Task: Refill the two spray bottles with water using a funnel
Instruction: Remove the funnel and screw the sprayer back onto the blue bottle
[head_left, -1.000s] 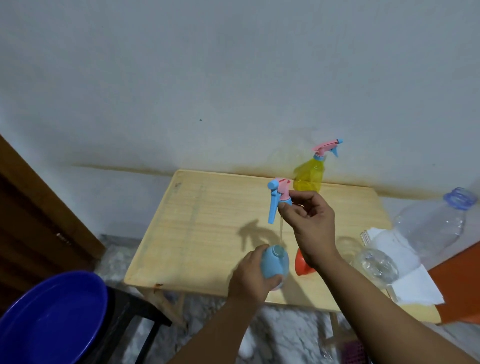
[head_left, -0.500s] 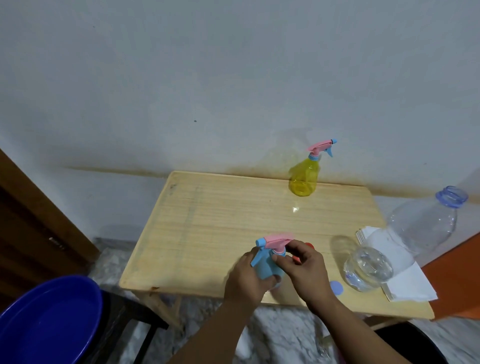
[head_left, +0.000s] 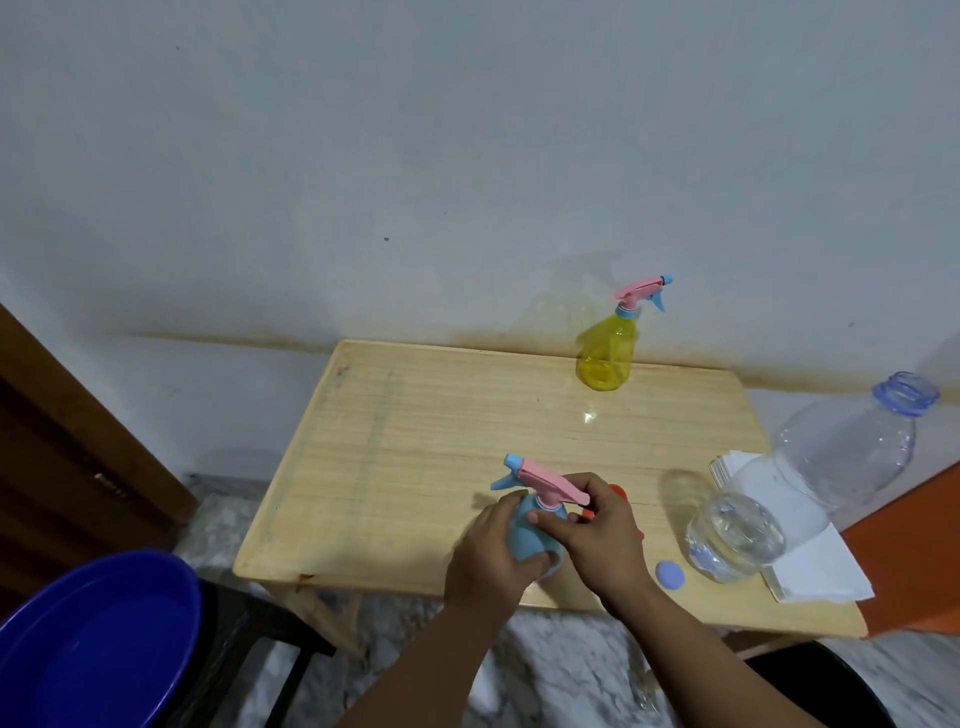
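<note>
Pale wooden table against grey wall, blue spray bottle near front edge, left hand gripping its body, right hand pinching the pink trigger head, yellow spray bottle upright at far edge.

Wooden table – yellow spray bottle, water bottle, napkins, cap

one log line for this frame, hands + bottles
left hand: grips blue spray bottle body | right hand: pinches its pink trigger head | yellow spray bottle: upright, far edge of table
</note>
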